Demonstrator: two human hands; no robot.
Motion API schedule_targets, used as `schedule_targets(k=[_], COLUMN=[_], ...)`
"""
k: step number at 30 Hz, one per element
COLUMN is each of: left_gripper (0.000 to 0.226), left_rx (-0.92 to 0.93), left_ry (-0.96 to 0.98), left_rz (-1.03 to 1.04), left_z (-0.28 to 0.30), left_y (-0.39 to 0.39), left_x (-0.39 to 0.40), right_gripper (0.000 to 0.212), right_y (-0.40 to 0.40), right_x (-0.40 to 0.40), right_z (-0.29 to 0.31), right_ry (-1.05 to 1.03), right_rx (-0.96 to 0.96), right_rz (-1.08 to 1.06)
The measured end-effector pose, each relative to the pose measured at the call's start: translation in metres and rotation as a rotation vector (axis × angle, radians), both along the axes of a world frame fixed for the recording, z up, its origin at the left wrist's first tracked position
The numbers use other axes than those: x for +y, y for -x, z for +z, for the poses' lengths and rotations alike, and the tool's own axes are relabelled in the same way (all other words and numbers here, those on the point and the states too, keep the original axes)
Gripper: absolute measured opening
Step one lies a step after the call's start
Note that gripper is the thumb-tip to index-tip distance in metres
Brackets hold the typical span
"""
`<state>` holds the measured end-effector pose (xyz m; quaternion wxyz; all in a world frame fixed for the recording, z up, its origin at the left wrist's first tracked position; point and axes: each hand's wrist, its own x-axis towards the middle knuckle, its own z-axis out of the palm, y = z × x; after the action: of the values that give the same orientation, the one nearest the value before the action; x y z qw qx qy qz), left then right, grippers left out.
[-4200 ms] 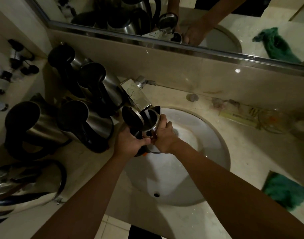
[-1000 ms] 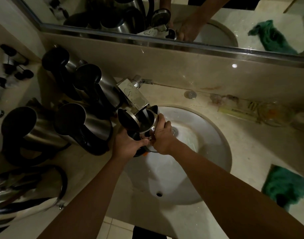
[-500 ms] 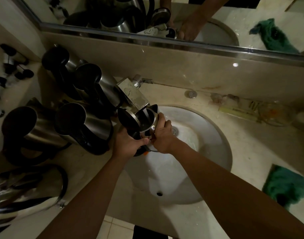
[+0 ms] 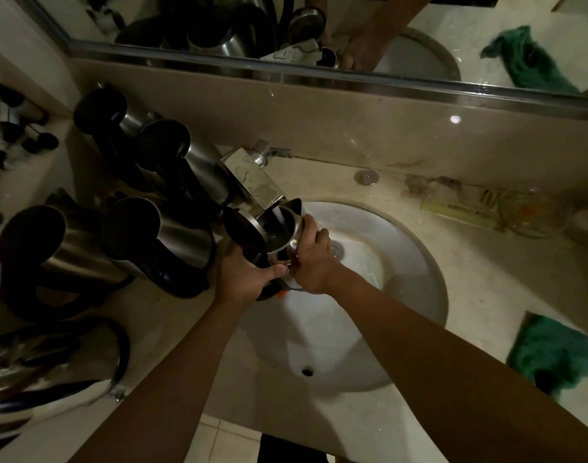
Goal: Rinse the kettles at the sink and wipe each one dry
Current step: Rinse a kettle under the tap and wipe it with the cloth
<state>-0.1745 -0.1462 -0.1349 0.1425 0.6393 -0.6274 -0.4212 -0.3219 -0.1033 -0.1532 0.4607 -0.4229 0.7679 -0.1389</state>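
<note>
A steel kettle [image 4: 279,228] with its black lid flipped open is held upright under the square chrome tap [image 4: 257,182], over the left rim of the white sink [image 4: 402,262]. My left hand [image 4: 246,274] grips its black handle from the left. My right hand [image 4: 311,259] wraps around the kettle's right side. Several more steel kettles [image 4: 159,235] with black lids stand crowded on the counter to the left. A green cloth [image 4: 556,352] lies on the counter at the right.
A mirror [image 4: 386,38] runs along the back wall above a beige splashback. A kettle lying on its side [image 4: 52,365] is at the near left. Small dark-capped bottles [image 4: 15,128] stand on a far-left ledge. A clear dish [image 4: 533,215] and packets sit at the back right.
Both hands keep the kettle under the tap in the same place. Only the camera has shifted slightly.
</note>
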Motion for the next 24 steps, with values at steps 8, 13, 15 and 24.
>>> schedule_targets(k=[8,13,15,24], left_gripper=[0.073,0.069,0.066,0.073], left_rx=[0.015,0.019,0.028,-0.011], left_ry=[-0.054,-0.056,-0.052,-0.013], left_rz=[0.034,0.022,0.013,-0.014], left_z=[-0.0034,-0.0035,-0.0019,-0.0008], left_y=[-0.0017,-0.0032,-0.0022,-0.0016], left_x=[0.0008,0.0025,0.0023,-0.0009], right_gripper=[0.125,0.124,0.124,0.124], right_y=[-0.0004,-0.0001,0.0005,0.0016], right_x=[0.0021,0.0041,0.0043,0.0027], right_z=[0.0003,0.0011,0.0018,0.0045], right_ry=[0.010,0.016,0.011,0.021], right_rx=[0.002,-0.010,-0.017,-0.014], right_rz=[-0.011,-0.012,-0.009,-0.005])
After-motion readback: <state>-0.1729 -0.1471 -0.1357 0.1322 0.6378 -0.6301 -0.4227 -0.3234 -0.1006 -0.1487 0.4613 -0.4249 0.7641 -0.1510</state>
